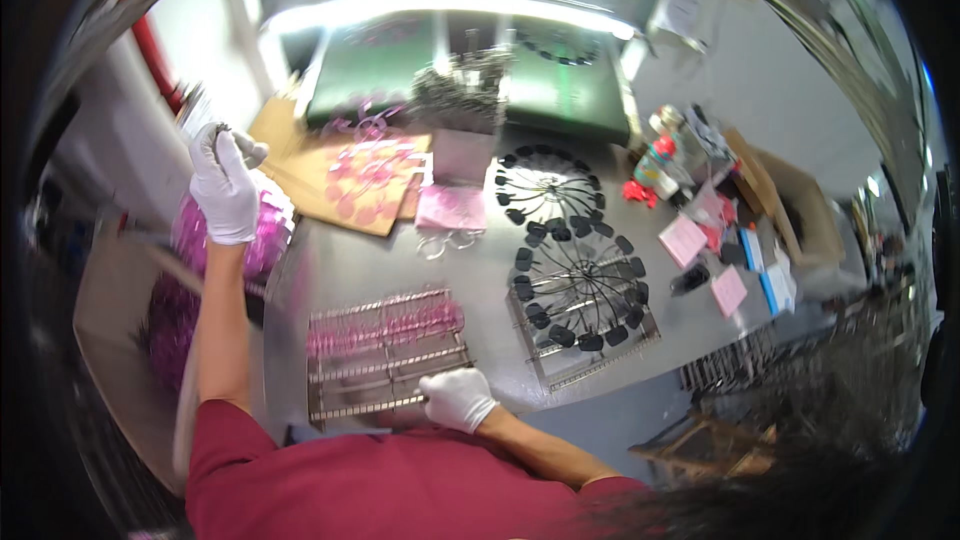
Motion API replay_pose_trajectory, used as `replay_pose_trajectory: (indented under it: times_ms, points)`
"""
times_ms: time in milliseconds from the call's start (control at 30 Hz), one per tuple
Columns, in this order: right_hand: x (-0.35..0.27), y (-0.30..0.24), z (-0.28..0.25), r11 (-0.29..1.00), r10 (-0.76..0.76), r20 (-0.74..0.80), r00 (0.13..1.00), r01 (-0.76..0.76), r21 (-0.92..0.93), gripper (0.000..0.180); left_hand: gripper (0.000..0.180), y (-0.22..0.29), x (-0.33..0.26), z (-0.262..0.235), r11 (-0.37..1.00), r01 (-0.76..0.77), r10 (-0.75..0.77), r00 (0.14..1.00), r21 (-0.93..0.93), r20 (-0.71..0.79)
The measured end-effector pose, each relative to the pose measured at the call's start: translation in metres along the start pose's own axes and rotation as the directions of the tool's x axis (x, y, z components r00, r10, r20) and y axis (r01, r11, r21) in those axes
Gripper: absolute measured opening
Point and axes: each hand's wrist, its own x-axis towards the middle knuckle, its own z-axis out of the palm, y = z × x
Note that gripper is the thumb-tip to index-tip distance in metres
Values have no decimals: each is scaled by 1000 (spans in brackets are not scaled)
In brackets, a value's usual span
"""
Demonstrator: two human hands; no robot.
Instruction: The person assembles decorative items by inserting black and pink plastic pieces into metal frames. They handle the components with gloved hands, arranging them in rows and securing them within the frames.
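My left hand (224,190), in a white glove, is raised at the far left over shiny pink-purple wrapped bundles (262,230). Its fingers are pinched together, with a small dark bit at the tips that I cannot make out. My right hand (458,400), also gloved, is closed beside the near right corner of a metal wire rack (385,380); whatever it grips, if anything, is hidden. Across the far part of that rack lies a row of thin pink pieces (385,328). To the right, black flat-headed pieces on thin stems (590,275) form a ring over another wire rack (600,365).
Pink round pieces (365,180) lie on cardboard (290,180) behind the pink-laden rack. A second black ring (550,185), a green bottle (655,160), pink pads (683,240) and an open carton (800,200) occupy the table's far side. Two dark green conveyor belts (565,90) stand behind.
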Motion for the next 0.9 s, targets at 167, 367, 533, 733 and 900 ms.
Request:
replay_pose_trajectory:
  times_ms: [167, 367, 533, 733, 900]
  points:
    - [1, 9, -10, 984, -84, 103, 991, 98, -146, 15, 19, -56, -107, -185, 799, 599, -588, 797, 52, -135]
    - [-9, 32, -36, 954, -133, 260, 956, 194, -228, 38, 26, -22, -193, -234, 465, 861, -878, 419, -205, -231]
    - [-5, 63, -42, 917, -216, 316, 924, 303, -259, 39, 29, -39, -218, -250, 384, 857, -904, 274, -344, -327]
    - [-1, 73, -40, 903, -250, 311, 917, 336, -267, 40, 28, -46, -249, -254, 200, 889, -963, 101, -412, -249]
    - [2, 62, -49, 910, -222, 327, 919, 315, -268, 34, 19, -48, -327, -269, 119, 806, -921, -128, -580, -367]
